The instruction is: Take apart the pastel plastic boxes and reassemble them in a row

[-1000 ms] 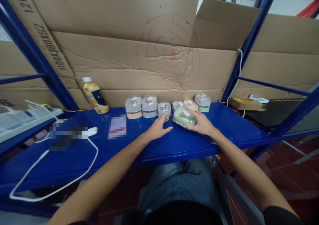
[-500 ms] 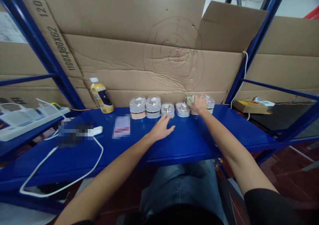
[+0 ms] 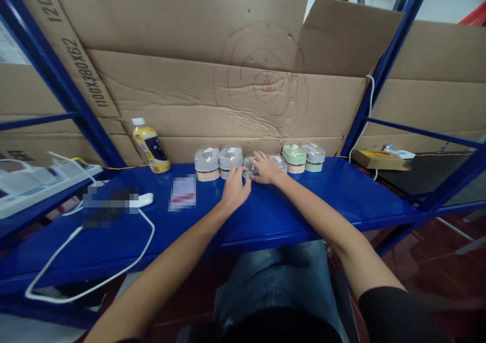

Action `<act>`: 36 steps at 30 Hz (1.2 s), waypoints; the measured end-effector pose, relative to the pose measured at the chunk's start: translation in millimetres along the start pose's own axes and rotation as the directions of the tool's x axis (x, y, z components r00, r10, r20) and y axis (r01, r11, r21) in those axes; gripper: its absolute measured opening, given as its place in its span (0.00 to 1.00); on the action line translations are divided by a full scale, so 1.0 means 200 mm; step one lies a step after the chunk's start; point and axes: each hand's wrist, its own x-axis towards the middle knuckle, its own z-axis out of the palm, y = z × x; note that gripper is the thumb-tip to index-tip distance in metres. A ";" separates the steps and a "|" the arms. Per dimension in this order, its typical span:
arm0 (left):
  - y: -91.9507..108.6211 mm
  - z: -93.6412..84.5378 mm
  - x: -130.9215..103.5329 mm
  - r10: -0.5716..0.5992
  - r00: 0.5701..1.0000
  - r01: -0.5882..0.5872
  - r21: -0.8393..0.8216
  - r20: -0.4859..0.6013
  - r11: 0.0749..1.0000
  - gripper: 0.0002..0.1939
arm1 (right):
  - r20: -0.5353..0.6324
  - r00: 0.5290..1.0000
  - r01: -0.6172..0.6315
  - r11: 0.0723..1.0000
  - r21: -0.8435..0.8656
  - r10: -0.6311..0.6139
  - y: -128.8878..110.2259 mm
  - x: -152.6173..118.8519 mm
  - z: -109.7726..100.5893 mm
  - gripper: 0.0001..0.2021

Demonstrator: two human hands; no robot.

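Low grey lidded containers stand in a row at the back of the blue shelf. My left hand is at the left side of a single grey container, fingers curled against it. From the right, my right hand reaches over the same container with its fingers bent around it, hiding much of it. Behind my right hand, another grey container is partly covered. To the left are two stacked pairs, one with a peach base. To the right, a green container sits on a peach one, and a grey container on a green one.
A yellow bottle with a white cap stands at the back left. A blurred purple card lies on the blue shelf. A white cable loops at the left near a power strip. Cardboard walls the back.
My right hand has moved left, from the green container to the single grey one. My left hand has shifted slightly left and up, its fingers now more curled. The green stack is uncovered.
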 end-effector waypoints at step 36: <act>0.04 -0.07 0.00 0.179 0.870 -0.072 -0.240 0.459 0.968 0.22 | -0.067 0.874 -0.179 0.448 0.876 0.481 0.37 -0.50 -0.07 0.33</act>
